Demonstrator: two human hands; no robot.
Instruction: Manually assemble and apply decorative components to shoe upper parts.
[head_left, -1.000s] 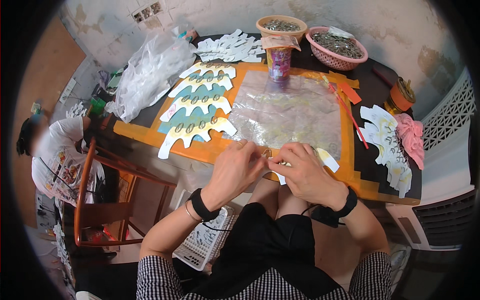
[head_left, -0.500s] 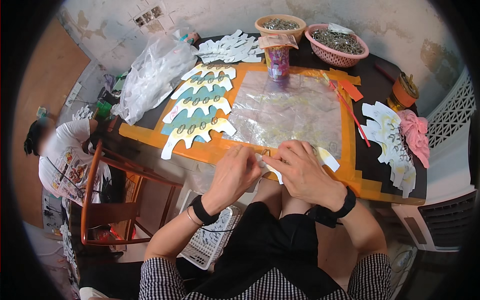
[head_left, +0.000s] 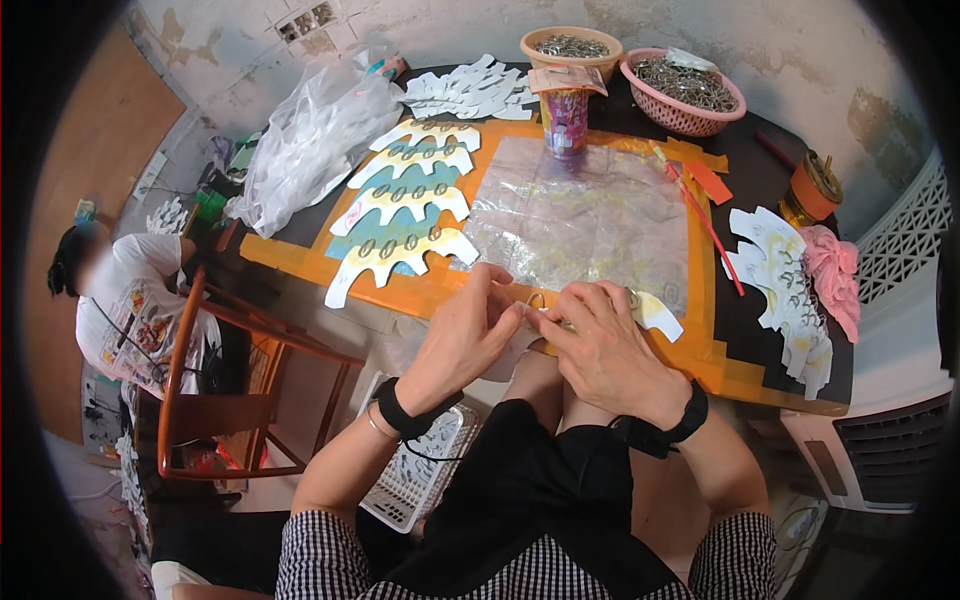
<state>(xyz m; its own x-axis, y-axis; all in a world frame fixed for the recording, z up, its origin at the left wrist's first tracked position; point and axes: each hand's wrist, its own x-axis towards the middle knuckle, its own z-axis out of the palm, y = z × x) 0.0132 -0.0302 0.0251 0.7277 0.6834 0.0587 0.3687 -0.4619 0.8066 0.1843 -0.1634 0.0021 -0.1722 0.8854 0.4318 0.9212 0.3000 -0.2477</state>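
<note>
- Right hand (head_left: 610,345) has its fingers bent and clamped on a white scalloped piece (head_left: 658,315), one yellow-tinted end poking out past the knuckles, by the front edge of the bench.
- Left hand (head_left: 468,325) is right up beside it, thumb tip practically meeting the right fingertips. Index and thumb look a bit apart, but honestly I can't tell if they're gripping anything, the spot's too small.
- There's a thin metal ring (head_left: 537,299) standing up right where the two hands meet.
- Bench (head_left: 300,218) is dark with orange tape (head_left: 712,335) framing a shiny clear sheet (head_left: 600,230).
- Left of that sheet, four scalloped strips (head_left: 410,252) sit in rows over a teal panel (head_left: 372,228), each with a line of oval rings on it.
- Back of the bench: a pile of white cutouts (head_left: 470,92), a puffy plastic bag (head_left: 310,150), a purple cup (head_left: 566,125), plus an orange bowl (head_left: 526,52) and a pink basket (head_left: 665,106), both loaded with metal bits.
- Right side: a red stick (head_left: 708,235), more ringed strips (head_left: 785,300) heaped together, and a pink cloth (head_left: 832,275) just beside them.
- Another person (head_left: 140,310) is off to the left, near a wooden chair (head_left: 215,425).
</note>
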